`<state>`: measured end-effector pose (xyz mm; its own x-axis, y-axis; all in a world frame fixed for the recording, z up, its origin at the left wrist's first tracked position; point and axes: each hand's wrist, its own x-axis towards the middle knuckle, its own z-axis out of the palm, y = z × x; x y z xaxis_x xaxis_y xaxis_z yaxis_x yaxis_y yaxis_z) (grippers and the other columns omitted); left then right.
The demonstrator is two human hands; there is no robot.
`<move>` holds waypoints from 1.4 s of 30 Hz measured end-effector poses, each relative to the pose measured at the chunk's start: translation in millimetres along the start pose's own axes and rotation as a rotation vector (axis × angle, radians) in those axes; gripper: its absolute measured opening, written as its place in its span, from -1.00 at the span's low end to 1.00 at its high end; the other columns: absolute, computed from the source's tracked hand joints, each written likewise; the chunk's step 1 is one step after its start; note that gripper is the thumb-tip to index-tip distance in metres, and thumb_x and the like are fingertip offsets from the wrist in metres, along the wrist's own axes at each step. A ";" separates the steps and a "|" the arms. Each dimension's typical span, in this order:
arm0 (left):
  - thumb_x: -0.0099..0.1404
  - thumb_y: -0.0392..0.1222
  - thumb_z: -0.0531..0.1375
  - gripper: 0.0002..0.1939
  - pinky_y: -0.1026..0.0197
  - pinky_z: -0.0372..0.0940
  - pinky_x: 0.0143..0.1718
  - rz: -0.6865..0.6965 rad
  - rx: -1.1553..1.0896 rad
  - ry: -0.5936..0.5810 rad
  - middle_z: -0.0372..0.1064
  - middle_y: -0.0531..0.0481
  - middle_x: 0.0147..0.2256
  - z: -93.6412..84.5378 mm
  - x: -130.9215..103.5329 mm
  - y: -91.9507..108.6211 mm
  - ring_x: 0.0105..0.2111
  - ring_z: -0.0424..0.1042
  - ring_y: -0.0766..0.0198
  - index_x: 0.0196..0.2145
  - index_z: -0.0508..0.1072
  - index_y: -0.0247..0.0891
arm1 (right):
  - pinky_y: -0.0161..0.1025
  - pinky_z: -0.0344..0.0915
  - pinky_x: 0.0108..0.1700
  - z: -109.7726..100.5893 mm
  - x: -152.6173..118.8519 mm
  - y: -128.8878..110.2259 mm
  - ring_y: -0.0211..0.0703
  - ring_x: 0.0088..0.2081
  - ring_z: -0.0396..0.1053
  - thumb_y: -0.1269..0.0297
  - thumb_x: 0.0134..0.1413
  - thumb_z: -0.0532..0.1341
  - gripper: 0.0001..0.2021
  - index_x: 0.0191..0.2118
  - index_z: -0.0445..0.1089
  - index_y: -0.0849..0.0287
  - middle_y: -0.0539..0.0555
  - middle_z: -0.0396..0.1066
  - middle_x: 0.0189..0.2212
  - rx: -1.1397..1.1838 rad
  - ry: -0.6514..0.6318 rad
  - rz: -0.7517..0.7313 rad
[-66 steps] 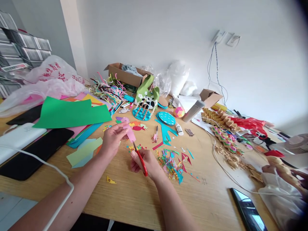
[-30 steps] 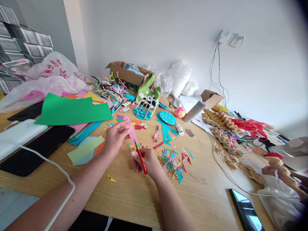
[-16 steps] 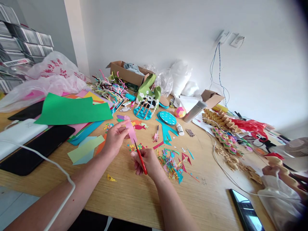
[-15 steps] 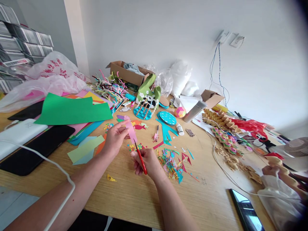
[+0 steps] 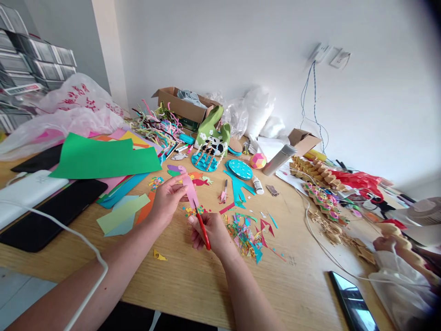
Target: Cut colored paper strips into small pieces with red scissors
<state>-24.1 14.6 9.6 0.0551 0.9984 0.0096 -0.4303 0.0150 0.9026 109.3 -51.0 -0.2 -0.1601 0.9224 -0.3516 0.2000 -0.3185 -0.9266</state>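
A strip of pink paper [image 5: 190,189] is pinched between the thumb and fingers of my left hand [image 5: 168,198]. My right hand [image 5: 212,233] is wrapped round red-handled scissors [image 5: 203,229], whose blades meet the strip's lower end. Behind the strip lie cut paper fish, among them a red one [image 5: 200,182] and a purple one [image 5: 175,168]. Small coloured paper dots [image 5: 189,211] are on the table just under the blades, partly hidden by my hands. Right of my right hand spreads a heap of paper scraps [image 5: 246,232].
Green card sheets [image 5: 99,158] top a paper stack at left, near a white power bank [image 5: 37,195]. A grey bottle [image 5: 278,160], glue bottle [image 5: 257,185] and craft knife [image 5: 225,191] stand or lie beyond. A phone [image 5: 353,301] lies front right, near another person's hand [image 5: 384,243].
The pink strip and my left hand have shifted slightly right and toward me. The scissor blades now sit further into the strip's lower end, where a slit shows.
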 end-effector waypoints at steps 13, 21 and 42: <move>-0.03 -0.16 0.33 -0.34 0.12 0.39 -0.31 -0.038 -0.017 -0.010 0.50 -0.03 -0.42 -1.9 1.7 -2.8 -0.38 0.48 0.18 0.06 0.36 -0.34 | -0.43 0.17 -0.77 1.1 -0.5 -2.4 -0.28 -0.78 0.29 -0.20 -0.21 0.28 -0.49 -0.62 0.21 0.21 -0.04 0.29 -0.78 -0.010 0.020 0.040; -0.06 -0.18 0.33 -0.34 0.15 0.39 -0.38 -0.083 -0.022 -0.014 0.52 -0.09 -0.39 1.9 -2.4 1.8 -0.41 0.48 0.18 0.04 0.37 -0.37 | -0.42 0.22 -0.72 -0.4 -3.7 -4.6 -0.29 -0.74 0.31 -0.23 -0.20 0.26 -0.47 -0.60 0.25 0.23 -0.01 0.32 -0.75 -0.016 0.010 0.001; -0.03 -0.23 0.30 -0.49 0.34 0.17 -0.45 -0.007 0.063 -0.029 0.39 0.09 -0.53 -3.2 2.9 -10.2 -0.54 0.27 0.42 -0.06 0.46 -0.34 | -0.42 0.22 -0.73 -1.5 0.6 0.5 -0.29 -0.75 0.31 -0.27 -0.18 0.21 -0.44 -0.62 0.24 0.23 0.01 0.33 -0.74 -0.015 0.024 0.015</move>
<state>-22.4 17.6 -0.9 0.0843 0.9963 0.0145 -0.3727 0.0181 0.9278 110.7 -50.2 -0.7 -0.1336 0.9224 -0.3623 0.2166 -0.3295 -0.9190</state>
